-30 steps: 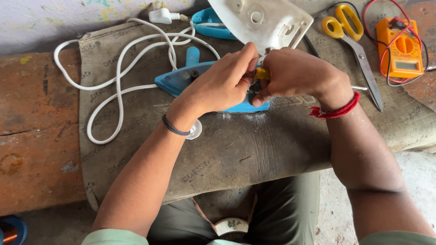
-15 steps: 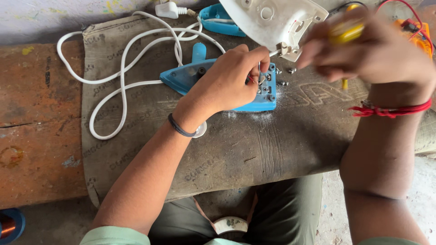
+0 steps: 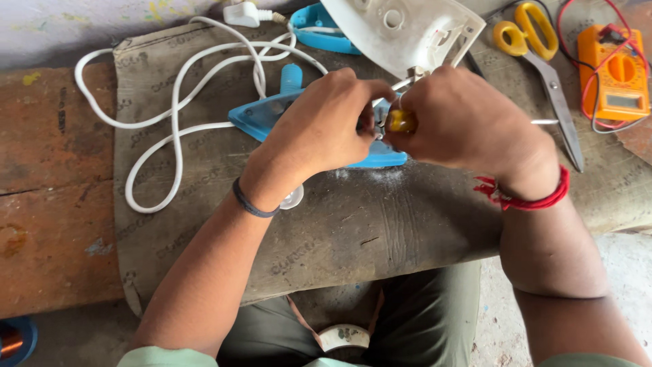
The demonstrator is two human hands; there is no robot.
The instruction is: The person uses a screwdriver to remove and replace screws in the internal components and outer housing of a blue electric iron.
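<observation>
Two bare hands meet over a blue plastic, wedge-shaped iron part (image 3: 261, 117) that lies on a grey-brown sacking cloth (image 3: 353, 224) spread across the surface (image 3: 47, 204). The left hand (image 3: 319, 132), with a dark band at its wrist, is curled down onto the blue part, fingers bent and thumb tucked toward the middle; whether it pinches something small there cannot be told, since the fingertips are hidden. The right hand (image 3: 468, 126), with a red thread bracelet at its wrist, is closed around a yellow-handled tool (image 3: 401, 122), only the rounded end of the handle showing between thumb and fingers. The two hands touch or nearly touch right above the blue part's wide end, which peeks out beneath them.

Just behind the hands a white plastic iron shell (image 3: 401, 30) lies tilted, its inner side up, and behind that sits a second curved blue plastic piece (image 3: 319, 30). A white power cord (image 3: 170, 129) loops over the left half of the cloth, ending in a white plug (image 3: 246, 13) at the top edge. To the right lie yellow-handled scissors (image 3: 536, 51) and, beyond them, an orange multimeter (image 3: 614, 75) with red and black leads. A little whitish dust marks the cloth just below the blue part.
</observation>
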